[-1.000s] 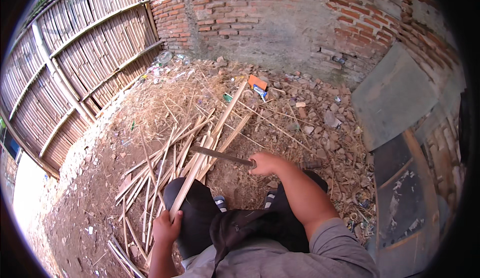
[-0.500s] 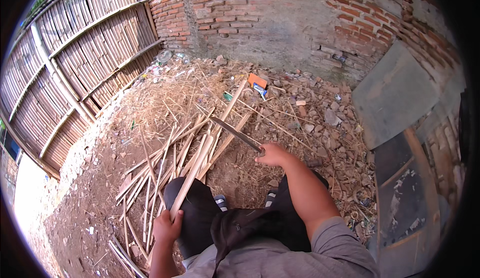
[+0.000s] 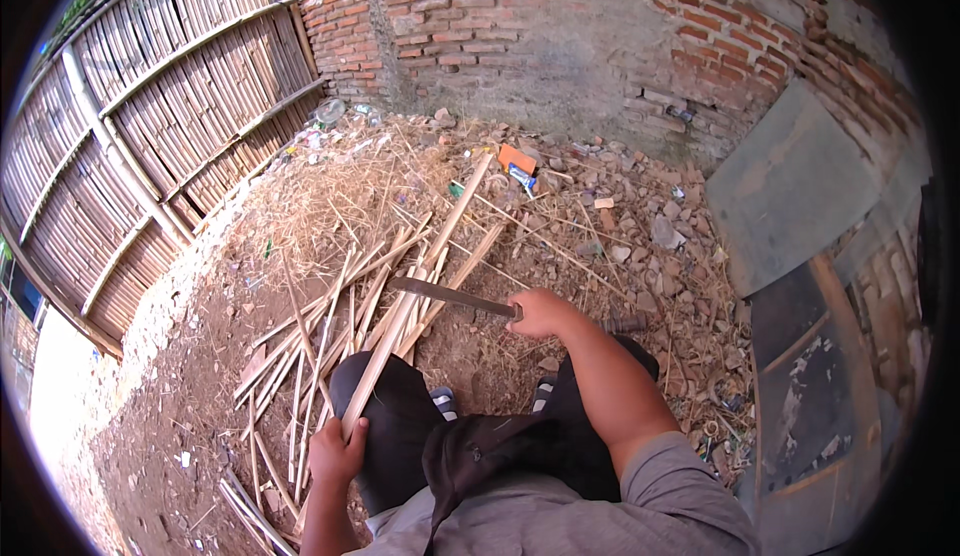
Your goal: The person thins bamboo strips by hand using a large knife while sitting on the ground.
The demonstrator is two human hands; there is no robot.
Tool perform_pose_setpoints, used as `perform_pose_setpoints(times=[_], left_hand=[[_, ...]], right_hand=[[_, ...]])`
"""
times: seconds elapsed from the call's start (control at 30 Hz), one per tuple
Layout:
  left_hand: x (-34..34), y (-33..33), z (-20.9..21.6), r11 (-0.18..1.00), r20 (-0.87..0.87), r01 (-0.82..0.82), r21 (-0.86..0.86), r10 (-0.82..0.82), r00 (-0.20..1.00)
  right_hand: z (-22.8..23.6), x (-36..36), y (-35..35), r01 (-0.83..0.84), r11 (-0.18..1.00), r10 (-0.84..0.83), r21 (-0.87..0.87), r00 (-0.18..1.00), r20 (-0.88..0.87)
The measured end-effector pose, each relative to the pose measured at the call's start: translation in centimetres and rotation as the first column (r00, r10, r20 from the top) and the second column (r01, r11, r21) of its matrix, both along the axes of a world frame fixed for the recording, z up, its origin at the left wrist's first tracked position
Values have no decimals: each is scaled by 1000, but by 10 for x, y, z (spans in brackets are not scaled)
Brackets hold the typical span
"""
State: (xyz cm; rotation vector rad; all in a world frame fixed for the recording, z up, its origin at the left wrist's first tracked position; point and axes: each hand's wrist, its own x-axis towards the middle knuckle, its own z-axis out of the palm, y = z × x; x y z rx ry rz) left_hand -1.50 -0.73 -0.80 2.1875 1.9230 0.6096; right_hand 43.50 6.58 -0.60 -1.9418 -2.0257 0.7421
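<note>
My left hand [image 3: 336, 450] is closed around the near end of a long pale bamboo strip [image 3: 384, 358], which slants up and away past my left knee. In my right hand [image 3: 540, 313] is the handle of a machete [image 3: 455, 296]; its dark blade points left and crosses over the strip. Whether the edge touches the strip I cannot tell. Beneath and beside it lies a loose pile of split bamboo strips [image 3: 290, 371], several of them crossing one another on the ground.
Rubble and broken brick [image 3: 640, 246] cover the ground at right, below a brick wall [image 3: 560, 46]. A bamboo fence [image 3: 180, 86] stands at left. Grey sheets [image 3: 790, 191] and a dark panel [image 3: 815, 386] lean at right. Dry straw [image 3: 310, 196] lies beyond the pile.
The machete blade has swung down and nearer to me, from slanting away to lying almost level across the bamboo strip. My left hand has stayed in place on the strip.
</note>
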Motion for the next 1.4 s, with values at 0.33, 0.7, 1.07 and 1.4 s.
perform_pose_setpoints(times=[0.33, 0.7, 1.07, 1.4], left_hand=[[1, 1, -1, 1000, -3, -2, -13, 2, 1000], [2, 1, 0, 1000, 4, 14, -11, -14, 1000], [0, 1, -4, 1000, 18, -2, -14, 2, 1000], [1, 2, -3, 1000, -1, 5, -6, -5, 1000]], right_hand=[[-1, 3, 0, 186, 981, -190, -58, 979, -73], [-13, 0, 2, 93, 993, -99, -66, 991, -85], [-18, 1, 1, 91, 995, -87, 34, 991, -103], [0, 9, -2, 92, 996, -91, 8, 995, -38]])
